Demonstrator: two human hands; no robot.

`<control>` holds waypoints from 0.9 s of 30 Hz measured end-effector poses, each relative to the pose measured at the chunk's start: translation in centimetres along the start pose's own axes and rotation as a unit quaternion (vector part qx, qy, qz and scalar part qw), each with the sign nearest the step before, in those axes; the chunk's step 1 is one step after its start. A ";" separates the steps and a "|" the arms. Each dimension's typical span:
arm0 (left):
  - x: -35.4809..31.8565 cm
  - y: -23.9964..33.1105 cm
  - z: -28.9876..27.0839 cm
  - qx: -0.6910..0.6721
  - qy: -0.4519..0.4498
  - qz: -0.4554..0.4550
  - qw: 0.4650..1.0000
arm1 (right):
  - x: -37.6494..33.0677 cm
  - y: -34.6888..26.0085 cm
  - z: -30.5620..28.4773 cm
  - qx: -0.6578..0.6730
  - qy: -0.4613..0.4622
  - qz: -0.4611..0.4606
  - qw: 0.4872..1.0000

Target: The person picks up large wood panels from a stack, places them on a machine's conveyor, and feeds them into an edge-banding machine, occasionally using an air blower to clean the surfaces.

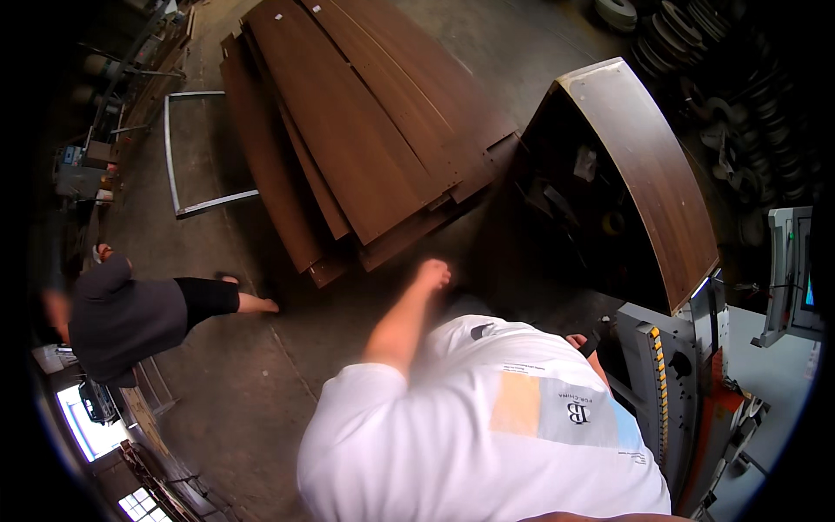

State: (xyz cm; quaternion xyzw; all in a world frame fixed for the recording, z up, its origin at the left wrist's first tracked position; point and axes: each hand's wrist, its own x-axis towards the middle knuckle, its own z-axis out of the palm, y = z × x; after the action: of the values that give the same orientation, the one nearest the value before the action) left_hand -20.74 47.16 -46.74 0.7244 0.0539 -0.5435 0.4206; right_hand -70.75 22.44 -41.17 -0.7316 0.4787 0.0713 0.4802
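My left hand (pixel 434 274) is loosely curled into a fist in front of my body, somewhat blurred, with nothing visible in it. It is apart from the stack of brown boards (pixel 365 157), whose near ends lie just beyond it. My right hand (pixel 577 340) shows only in small part past the edge of my white shirt, low at my right side. A dark band or strap lies beside it, and its fingers are mostly hidden. Closest to that hand is a grey machine (pixel 639 344) with a yellow-and-black striped edge.
Right of the boards stands a brown wood-panelled unit (pixel 657 174) with small items in its dark inside. A screen panel (pixel 787 274) rises at the far right. A metal frame (pixel 171 157) lies left of the boards. Another person (pixel 130 317) in dark clothes is at the left.
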 end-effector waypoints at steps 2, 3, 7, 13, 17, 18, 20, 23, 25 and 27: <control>3.0 3.6 0.1 -0.056 -0.010 -0.008 0.998 | -3.4 -1.5 0.2 0.044 0.001 0.074 0.996; 4.4 4.5 -0.3 -0.124 0.001 -0.005 0.992 | -3.8 -7.6 -1.0 -0.079 0.006 0.041 0.996; 9.9 8.5 0.8 -0.383 -0.004 -0.010 0.924 | -5.3 -12.5 -1.5 0.198 0.000 0.189 0.962; 19.0 13.8 3.5 -0.651 0.017 -0.012 0.759 | -6.0 -17.8 3.1 0.179 -0.020 0.248 0.952; 21.9 15.4 4.4 -0.712 0.062 -0.023 0.699 | -5.6 -19.1 4.0 0.155 -0.054 0.229 0.959; 22.3 15.7 4.7 -0.714 0.088 -0.030 0.693 | -5.4 -19.4 3.7 0.136 -0.064 0.218 0.964; 21.0 17.4 5.0 -0.717 0.116 -0.050 0.686 | -4.5 -19.6 2.7 0.141 -0.057 0.227 0.962; 18.9 18.4 4.6 -0.686 0.122 -0.072 0.713 | -3.4 -23.5 2.1 0.112 -0.033 0.262 0.958; 17.5 18.2 4.1 -0.653 0.079 -0.003 0.753 | -2.7 -23.3 1.6 0.121 -0.028 0.242 0.962; 16.3 18.1 3.4 -0.609 0.064 0.063 0.788 | -1.2 -23.6 1.4 0.138 -0.033 0.210 0.967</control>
State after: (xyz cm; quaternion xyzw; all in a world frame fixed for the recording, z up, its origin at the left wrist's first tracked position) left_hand -6.98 27.18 -50.54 0.3527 0.3552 -0.3225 0.8034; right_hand -52.74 26.22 -26.21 -0.5386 0.6110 0.1281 0.5659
